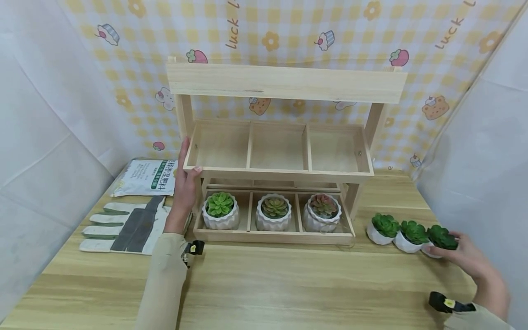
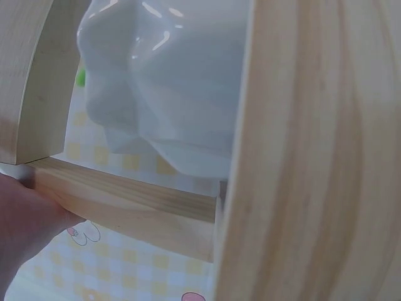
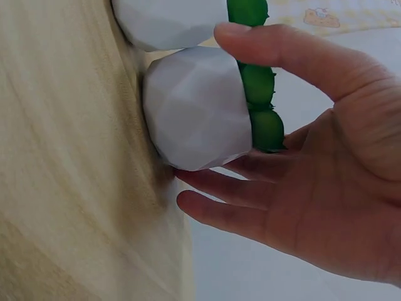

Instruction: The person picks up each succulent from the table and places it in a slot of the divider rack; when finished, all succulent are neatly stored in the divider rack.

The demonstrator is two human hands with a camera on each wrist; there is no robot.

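My left hand [image 1: 186,190] grips the left end of the upper tray on a light wooden plant stand [image 1: 284,82], thumb at the front edge and fingers up the side. At the far right, my right hand [image 1: 472,259] holds the rightmost small potted succulent [image 1: 442,237], dark green in a white pot. In the right wrist view its faceted pot [image 3: 197,110] stands on the table, with the thumb on one side and fingers behind. Two similar potted succulents, one in the middle [image 1: 414,233] and one at left [image 1: 383,228], stand beside it in a row.
Three larger white pots with a green succulent [image 1: 220,204], an olive one [image 1: 274,207] and a reddish one [image 1: 323,206] sit in the lower tray's compartments. Left of the stand lie a printed bag [image 1: 144,176] and a work glove [image 1: 123,227] on the wooden table [image 1: 288,284].
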